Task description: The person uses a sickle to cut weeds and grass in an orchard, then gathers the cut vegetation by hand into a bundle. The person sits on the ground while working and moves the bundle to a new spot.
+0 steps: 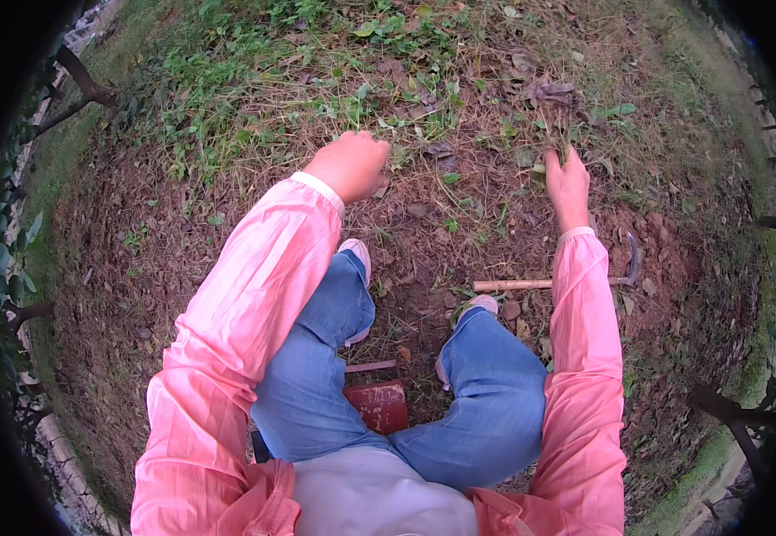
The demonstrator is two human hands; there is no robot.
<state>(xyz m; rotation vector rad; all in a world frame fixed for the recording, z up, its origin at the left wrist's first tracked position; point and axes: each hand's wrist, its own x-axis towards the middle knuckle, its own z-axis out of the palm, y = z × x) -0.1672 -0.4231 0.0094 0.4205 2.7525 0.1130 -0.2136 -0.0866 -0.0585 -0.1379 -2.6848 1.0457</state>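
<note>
My right hand [569,186] is closed on a bunch of pulled weeds [561,110], whose dark, dirt-covered part points away from me. My left hand [353,164] is over the grass, back upward, with its fingers curled and partly hidden; whether it grips anything does not show. Under my right forearm, on the ground, lies a small hand hoe or sickle with a wooden handle [514,285] and a curved metal blade [633,260]. Green weeds [193,110] and dry grass cover the ground beyond my hands.
A worn red seat [378,405] shows between my legs. My shoes [357,258] rest on bare soil. Loose reddish soil [669,261] lies around the blade. Dark branches [86,80] stand at the left and right rims, near pale curbs.
</note>
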